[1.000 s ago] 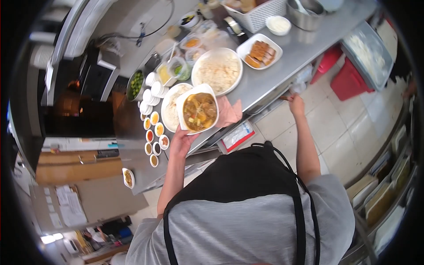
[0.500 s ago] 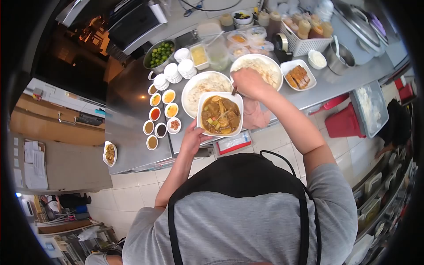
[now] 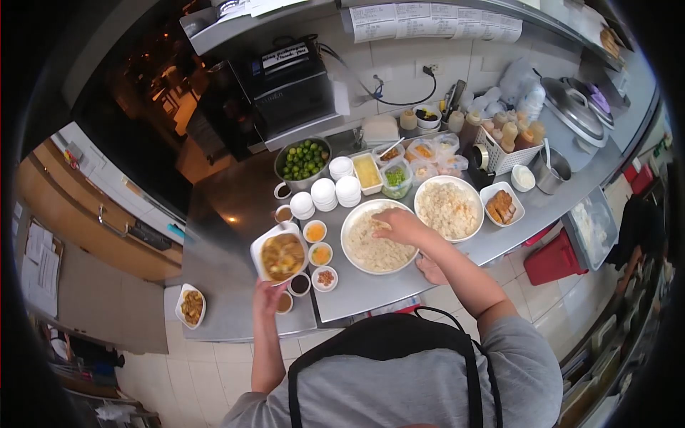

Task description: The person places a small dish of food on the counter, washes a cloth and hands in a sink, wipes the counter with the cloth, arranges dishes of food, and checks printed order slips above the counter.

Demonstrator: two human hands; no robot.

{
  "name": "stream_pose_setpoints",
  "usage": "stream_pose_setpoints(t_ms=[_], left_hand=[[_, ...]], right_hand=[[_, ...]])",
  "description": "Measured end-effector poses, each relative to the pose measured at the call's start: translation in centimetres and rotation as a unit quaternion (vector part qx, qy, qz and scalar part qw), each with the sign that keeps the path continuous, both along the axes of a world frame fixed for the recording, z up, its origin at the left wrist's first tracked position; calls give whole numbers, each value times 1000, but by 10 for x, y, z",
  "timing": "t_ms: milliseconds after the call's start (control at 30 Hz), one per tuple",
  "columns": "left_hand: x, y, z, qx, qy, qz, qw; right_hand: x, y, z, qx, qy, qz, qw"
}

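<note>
A square white bowl (image 3: 270, 234) of brown stew with chunks (image 3: 282, 255) is gripped from below by my left hand (image 3: 267, 296), held above several small sauce cups. My right hand (image 3: 399, 227) reaches over the left of two large white bowls (image 3: 345, 241), its fingers apart above the pale rice (image 3: 378, 246). Whether the fingertips touch the rice I cannot tell. Beside it stands the second large bowl (image 3: 479, 208), also full of rice. A pinkish cloth (image 3: 430, 271) lies partly under my right forearm.
A metal bowl of green limes (image 3: 305, 161), stacked white lids (image 3: 323, 192) and tubs stand behind. To the right are sliced fried meat (image 3: 501, 207), a bottle basket (image 3: 515, 158) and a metal pot (image 3: 551, 178). Another stew bowl (image 3: 191, 307) sits at the left edge.
My left hand has carried the stew bowl leftward, from in front of the rice to over the sauce cups. My right hand has moved from the right rice bowl to the left one. The view has shifted.
</note>
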State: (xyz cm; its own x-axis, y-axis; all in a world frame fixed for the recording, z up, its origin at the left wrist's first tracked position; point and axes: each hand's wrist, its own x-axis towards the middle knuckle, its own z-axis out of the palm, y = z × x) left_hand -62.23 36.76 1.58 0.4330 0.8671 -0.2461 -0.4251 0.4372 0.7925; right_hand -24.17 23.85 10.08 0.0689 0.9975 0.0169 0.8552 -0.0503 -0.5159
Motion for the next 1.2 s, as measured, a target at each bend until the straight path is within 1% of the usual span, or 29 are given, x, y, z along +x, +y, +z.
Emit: stream_pose_setpoints(t_ms=[133,167,233,267,333,367,400,467,500,567,600,633,667,700,733,767,800,833,867,900,933,967,1000,1033,1067,1100,1133,1167,1200], left_hand=[[-77,84,-44,12,46,135,990],[-90,101,-55,14,44,128,991],[-111,131,-73,8,55,217,975],[-118,145,-79,9,55,210,976],[-128,169,-92,-41,66,240,968],[-129,179,-97,-56,66,239,967],[-130,188,-103,-56,66,234,968],[-131,199,-109,-40,17,236,971],[-130,203,-110,-41,18,235,971],[-122,212,-105,-54,-26,245,968],[-118,213,-100,-55,-25,246,967],[-115,212,-93,-116,-57,267,955],[-112,207,-86,-176,-88,288,937],[-109,200,-82,-177,-89,292,936],[-103,191,-77,-156,-11,337,928],[-96,181,-70,-135,66,380,913],[-89,167,-64,-136,64,387,910],[-77,149,-52,-82,135,397,904],[-65,135,-46,-28,206,404,891],[-54,126,-46,-32,205,411,887],[-43,120,-49,31,247,408,879],[-29,112,-46,93,287,402,865],[-16,106,-41,125,275,374,877],[3,97,-28,157,262,345,887],[30,80,0,186,258,324,891],[58,64,29,215,252,302,894],[78,58,44,221,224,265,911],[101,53,54,315,235,266,880],[123,38,78,360,245,222,872]], right_hand=[[2,-3,-1,23,13,-31,999],[2,-4,2,39,31,-39,998],[0,-5,10,56,48,-54,996],[-2,-5,15,72,50,-58,995],[0,1,21,89,51,-68,992],[2,6,24,111,49,-65,990],[5,11,27,132,47,-60,988],[12,27,40,154,57,-70,984],[16,37,48,177,67,-76,979],[18,51,83,220,112,-48,968],[17,58,100,202,142,-74,966],[19,66,114,184,171,-99,963],[25,76,122,182,172,-96,963],[33,86,130,219,243,-89,941],[39,94,137,254,312,-80,912],[40,98,149,253,312,-74,913],[42,99,161,270,436,-71,855],[46,102,170,281,552,-67,782],[53,107,175,276,553,-60,784],[61,113,180,294,630,-34,718],[70,120,184,308,700,-8,644],[80,124,188,296,707,21,642],[89,131,193,292,709,26,642],[95,136,198,288,730,40,619],[98,137,202,283,750,54,595],[97,134,207,279,752,57,595],[93,128,216,282,751,62,593],[90,124,220,285,751,67,592],[88,125,215,280,752,69,593]])
